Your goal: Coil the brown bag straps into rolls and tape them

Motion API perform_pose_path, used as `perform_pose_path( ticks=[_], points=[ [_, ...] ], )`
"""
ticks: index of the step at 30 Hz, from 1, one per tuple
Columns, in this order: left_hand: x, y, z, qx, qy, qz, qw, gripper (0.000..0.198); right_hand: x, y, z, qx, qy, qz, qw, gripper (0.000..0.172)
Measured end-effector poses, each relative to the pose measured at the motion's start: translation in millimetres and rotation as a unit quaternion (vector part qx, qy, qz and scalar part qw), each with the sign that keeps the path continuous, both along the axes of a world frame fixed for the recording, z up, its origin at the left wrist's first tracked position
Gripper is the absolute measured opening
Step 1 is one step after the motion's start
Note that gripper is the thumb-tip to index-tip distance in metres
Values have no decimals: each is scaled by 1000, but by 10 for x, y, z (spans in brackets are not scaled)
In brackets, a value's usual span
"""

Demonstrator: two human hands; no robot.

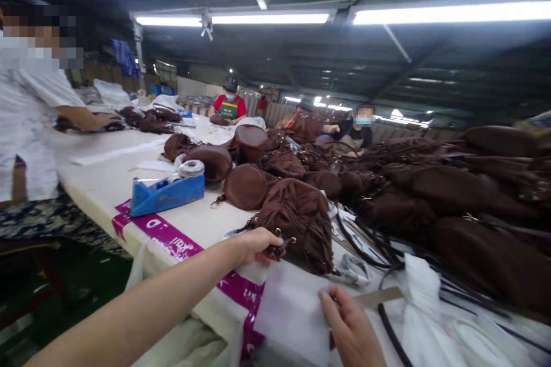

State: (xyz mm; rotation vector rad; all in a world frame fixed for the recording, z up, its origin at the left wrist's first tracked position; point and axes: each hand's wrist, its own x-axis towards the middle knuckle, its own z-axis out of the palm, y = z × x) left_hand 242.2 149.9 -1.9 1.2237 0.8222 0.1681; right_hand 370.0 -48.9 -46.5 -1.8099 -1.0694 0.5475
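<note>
A brown fringed bag [297,221] with metal eyelets lies on the white-covered table [202,221]. My left hand [260,245] is closed on a dark cord at the near edge of this bag, beside the eyelets. Lower and to the right, my right hand [350,324] pinches the right edge of a translucent white plastic sheet [295,312], thumb on top. The other fingers of that hand are curled and partly hidden under the sheet.
A blue tape dispenser [167,192] stands left of the bag. Brown bags [451,183] are heaped at the right, with black straps [391,330] near my right hand. A person in white [28,120] works at the left; others sit farther back.
</note>
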Motion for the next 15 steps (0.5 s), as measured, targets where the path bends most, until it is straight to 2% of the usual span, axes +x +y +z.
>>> perform_pose_path(
  ticks=[2, 5, 11, 15],
  points=[
    [15, -26, 61, 15, -4, 11, 1000, 23, 69, 167, -12, 8, 27, -24, 999, 28],
    [31, -73, 102, 40, -11, 29, 999, 21, 61, 440, -133, 23, 70, -33, 997, 27],
    [4, -102, 20, 108, -3, 68, 992, 15, -20, 819, -331, 97, 230, -58, 967, 32],
    [-28, -80, -30, 141, -18, 74, 987, 24, -76, 949, -400, 150, 297, -68, 940, 32]
  ],
)
